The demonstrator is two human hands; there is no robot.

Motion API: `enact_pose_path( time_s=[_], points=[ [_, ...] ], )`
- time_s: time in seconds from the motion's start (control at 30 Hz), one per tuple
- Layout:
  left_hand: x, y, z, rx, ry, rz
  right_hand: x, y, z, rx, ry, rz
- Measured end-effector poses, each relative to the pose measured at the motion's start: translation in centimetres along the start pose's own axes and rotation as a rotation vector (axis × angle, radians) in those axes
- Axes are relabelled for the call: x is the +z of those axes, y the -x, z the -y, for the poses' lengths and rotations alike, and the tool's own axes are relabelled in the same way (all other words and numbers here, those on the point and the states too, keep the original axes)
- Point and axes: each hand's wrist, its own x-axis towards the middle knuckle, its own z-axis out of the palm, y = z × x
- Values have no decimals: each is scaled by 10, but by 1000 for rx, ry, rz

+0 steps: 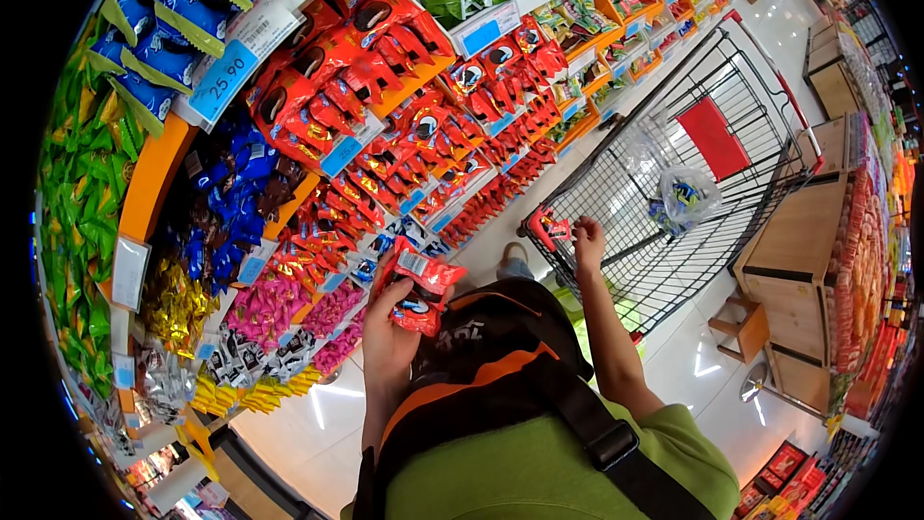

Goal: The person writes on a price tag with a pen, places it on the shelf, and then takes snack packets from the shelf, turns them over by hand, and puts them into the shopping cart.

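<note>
In my left hand (390,325) are red snack packets (426,289), gripped in front of the dark bag worn on my body. A barcode and a picture of a dark biscuit show on them. My right hand (589,237) is at the near end of a wire shopping cart (635,231), its fingers curled beside a small red packet (552,225) at the cart's corner; whether it touches the packet, I cannot tell. Inside the cart lies a clear plastic bag (682,198) holding small blue and green items. The red packets resemble those in the sloping shelf bins (419,123).
Tiered shelves of wrapped sweets run along the left, with blue packs (148,50), pink sweets (267,310) and price tags (238,72). A wooden display stand (787,231) and small wooden stool (740,328) stand right of the cart. My shoe (515,254) shows on the tiled floor.
</note>
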Motion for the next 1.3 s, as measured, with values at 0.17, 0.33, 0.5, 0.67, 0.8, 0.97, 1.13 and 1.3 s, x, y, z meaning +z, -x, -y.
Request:
enact_pose_path(
  time_s=[0.17, 0.33, 0.5, 0.67, 0.8, 0.97, 1.13, 1.3],
  points=[
    [-3, -12, 4, 14, -83, 1, 33, 86, 137, -230, -93, 316],
    [21, -12, 0, 46, -189, -5, 64, 153, 233, -493, -2, 824],
    [21, -7, -3, 157, -291, -5, 87, 165, 242, -474, -34, 874],
    [12, -1, -15, 321, -414, 18, 92, 169, 252, -287, -188, 1003],
    [19, 7, -26, 363, -473, -32, 96, 178, 265, -229, -206, 1025],
    [19, 11, -30, 470, -493, -60, 100, 173, 268, -289, -146, 1092],
    [22, 6, -38, 589, -588, 23, 105, 181, 273, -191, -175, 1262],
    [7, 8, -40, 548, -556, 60, 112, 183, 266, 84, -464, 1084]
  ],
)
